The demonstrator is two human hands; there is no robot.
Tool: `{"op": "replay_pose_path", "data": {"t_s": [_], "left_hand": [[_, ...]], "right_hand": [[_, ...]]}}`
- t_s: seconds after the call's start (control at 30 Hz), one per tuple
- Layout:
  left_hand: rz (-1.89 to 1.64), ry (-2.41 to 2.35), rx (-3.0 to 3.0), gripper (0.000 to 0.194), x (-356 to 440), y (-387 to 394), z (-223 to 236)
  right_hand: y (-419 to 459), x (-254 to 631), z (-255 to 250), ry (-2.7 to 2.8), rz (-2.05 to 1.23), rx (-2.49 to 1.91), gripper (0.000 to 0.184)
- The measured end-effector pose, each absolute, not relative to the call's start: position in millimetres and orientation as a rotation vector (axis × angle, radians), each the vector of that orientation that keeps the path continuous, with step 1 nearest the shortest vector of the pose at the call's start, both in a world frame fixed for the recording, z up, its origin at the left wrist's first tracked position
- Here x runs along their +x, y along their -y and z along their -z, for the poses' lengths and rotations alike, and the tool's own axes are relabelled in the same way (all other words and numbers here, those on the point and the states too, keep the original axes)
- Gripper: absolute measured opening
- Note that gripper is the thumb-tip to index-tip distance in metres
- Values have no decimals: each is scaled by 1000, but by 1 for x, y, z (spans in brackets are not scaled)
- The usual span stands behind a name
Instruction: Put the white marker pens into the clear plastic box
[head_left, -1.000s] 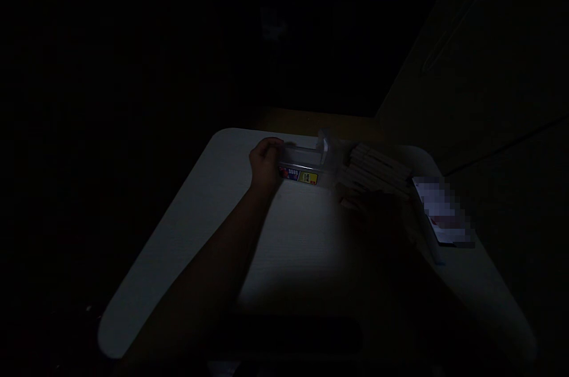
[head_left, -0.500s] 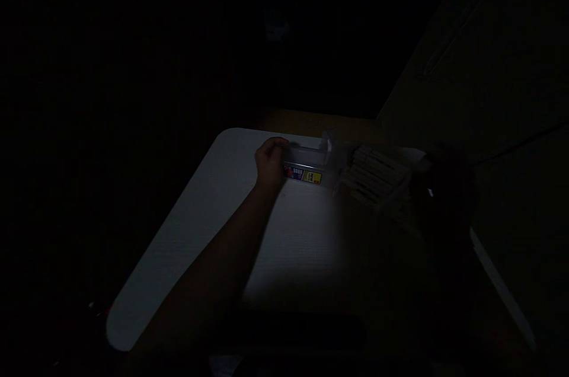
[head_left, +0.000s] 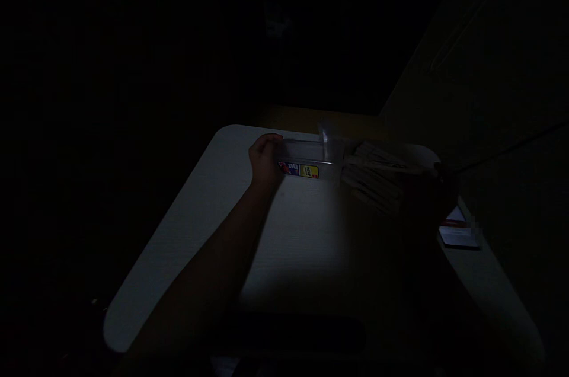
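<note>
In the dim light, my left hand (head_left: 264, 157) grips the left end of a clear plastic box (head_left: 326, 171). The box lies on its side or low on the white table, with a blue and yellow label on its near face. A clear flap stands up near its right part. Just right of the box is a pile of pale, narrow, stick-like pieces (head_left: 373, 178), too dark to name exactly. My right hand (head_left: 429, 193) is in deep shadow at the right end of that pile. Its fingers cannot be made out.
The white table (head_left: 186, 217) has rounded corners. A flat, pale item with a reddish band (head_left: 460, 232) lies near its right edge, beside my right forearm. A wall rises at the right, with a thin dark cable crossing it. The surroundings are nearly black.
My right hand has moved left toward the stick-like pieces, uncovering the flat item at the right edge. My left hand still holds the box, slightly shifted in view.
</note>
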State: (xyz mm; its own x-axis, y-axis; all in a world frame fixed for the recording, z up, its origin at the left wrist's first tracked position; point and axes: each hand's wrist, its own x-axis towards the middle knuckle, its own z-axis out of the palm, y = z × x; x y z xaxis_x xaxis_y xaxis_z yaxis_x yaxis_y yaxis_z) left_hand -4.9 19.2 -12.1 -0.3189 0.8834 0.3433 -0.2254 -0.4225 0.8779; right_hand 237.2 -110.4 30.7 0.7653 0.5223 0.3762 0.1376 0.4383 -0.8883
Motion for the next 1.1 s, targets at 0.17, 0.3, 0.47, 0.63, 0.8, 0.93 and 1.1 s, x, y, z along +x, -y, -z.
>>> {"op": "replay_pose_path", "data": {"t_s": [0.17,0.3,0.47,0.63,0.8,0.93,1.1], "left_hand": [[-1829,-949,1038,15,-5,-16,7],[-1822,-942,1021,14,-3,-13,3],[-1785,-921,1029,16,-2,-13,4],[-1784,-951,1036,16,-2,-13,3],[-1774,-918,1020,16,-1,-13,3],[-1783,-904,1034,18,-2,-15,5],[-1768,-934,1040,19,-3,-16,6]], "right_hand": [[110,226,-20,790,-238,-1067,32],[115,219,-16,935,-27,-1249,31],[119,214,-24,1089,172,-1450,29],[120,217,-23,1042,69,-1405,29],[118,219,-19,1040,103,-1401,26],[114,218,-16,1051,6,-1318,27],[114,217,-18,1049,27,-1338,24]]}}
